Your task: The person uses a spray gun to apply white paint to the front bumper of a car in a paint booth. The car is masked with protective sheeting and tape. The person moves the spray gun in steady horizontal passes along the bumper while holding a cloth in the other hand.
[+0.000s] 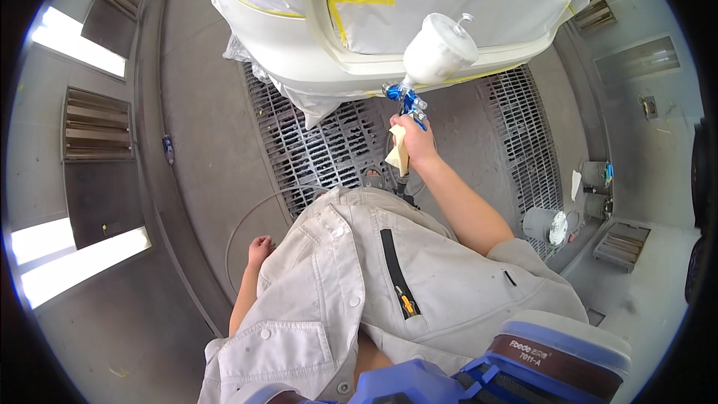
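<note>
- Right-hand grip (419,142): fingers wrapped around the handle of a spray gun (407,97), right of centre in the upper half of the frame. Whether a finger presses the trigger, I cannot tell.
- Left hand (261,249): fingers curled, low beside the body, left of centre. Its palm is hidden, so I cannot tell whether it holds anything.
- Pale yellow cloth (398,151), or perhaps paper, hangs at the gun's handle by the right hand. If it came loose, it could brush the white car bumper (314,56) at the upper middle.
- Held too low or too near, the gun could knock against that bumper; the gap between them is hard to judge from above.
- Tilting the gun far over could make the cup (441,49) leak, if it holds liquid and its lid seals poorly.
- A hose (250,218) curves over the floor, left of the legs; a step sideways might snag it.
- As for looks, the gun has a shiny blue body with silver knobs. Its cup is rounded, white and cloudy, narrowing toward the body, leaning up and right, with a small cap on top. The level inside cannot be made out.
</note>
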`<state>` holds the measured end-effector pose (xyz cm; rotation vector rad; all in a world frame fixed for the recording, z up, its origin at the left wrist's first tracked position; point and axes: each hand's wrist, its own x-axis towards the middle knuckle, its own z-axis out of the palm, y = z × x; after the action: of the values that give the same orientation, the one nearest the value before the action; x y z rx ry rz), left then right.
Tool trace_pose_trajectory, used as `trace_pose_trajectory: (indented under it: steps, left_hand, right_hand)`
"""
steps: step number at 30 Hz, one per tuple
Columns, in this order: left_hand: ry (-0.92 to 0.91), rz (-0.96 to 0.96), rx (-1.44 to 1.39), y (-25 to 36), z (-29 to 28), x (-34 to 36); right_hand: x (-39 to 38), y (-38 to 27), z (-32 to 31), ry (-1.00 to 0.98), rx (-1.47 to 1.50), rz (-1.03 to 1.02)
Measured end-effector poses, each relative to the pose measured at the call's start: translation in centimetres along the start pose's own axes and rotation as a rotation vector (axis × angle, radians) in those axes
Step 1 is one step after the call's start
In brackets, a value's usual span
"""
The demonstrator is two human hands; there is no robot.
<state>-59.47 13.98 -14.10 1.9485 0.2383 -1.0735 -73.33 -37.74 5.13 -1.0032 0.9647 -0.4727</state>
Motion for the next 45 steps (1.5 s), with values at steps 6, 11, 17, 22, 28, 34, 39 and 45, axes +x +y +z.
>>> trace_pose_trajectory:
  steps: [6,11,17,22,28,34,39,45]
  left_hand:
    - [0.069,-0.036,0.287,-5.7,-3.4,3.5]
    - [0.058,0.005,0.379,-8.2,-6.1,5.6]
    - [0.087,-0.036,0.371,-7.5,-8.4,5.1]
    - [0.084,-0.019,0.308,-7.2,-8.9,5.1]
    - [0.072,-0.032,0.339,-7.7,-9.6,5.3]
    - [0.044,-0.018,0.314,-9.0,-10.2,5.9]
    - [0.053,-0.005,0.419,-7.5,-8.6,5.4]
    - [-0.043,-0.018,0.183,-1.5,-6.3,2.4]
  right_hand:
    - [-1.2,0.5,1.6,0.064,0.032,0.005]
    - [-1.6,1.6,2.8,0.089,0.028,-0.007]
    - [-2.3,2.7,4.3,0.110,0.059,-0.004]
    - [-2.8,2.8,5.2,0.107,0.058,0.003]
    - [-3.2,3.3,5.7,0.123,0.077,-0.034]
    - [-3.4,3.2,5.3,0.087,0.041,-0.069]
    - [-3.5,2.9,4.3,0.064,0.045,-0.046]
    - [-2.6,2.3,3.0,0.101,0.053,-0.024]
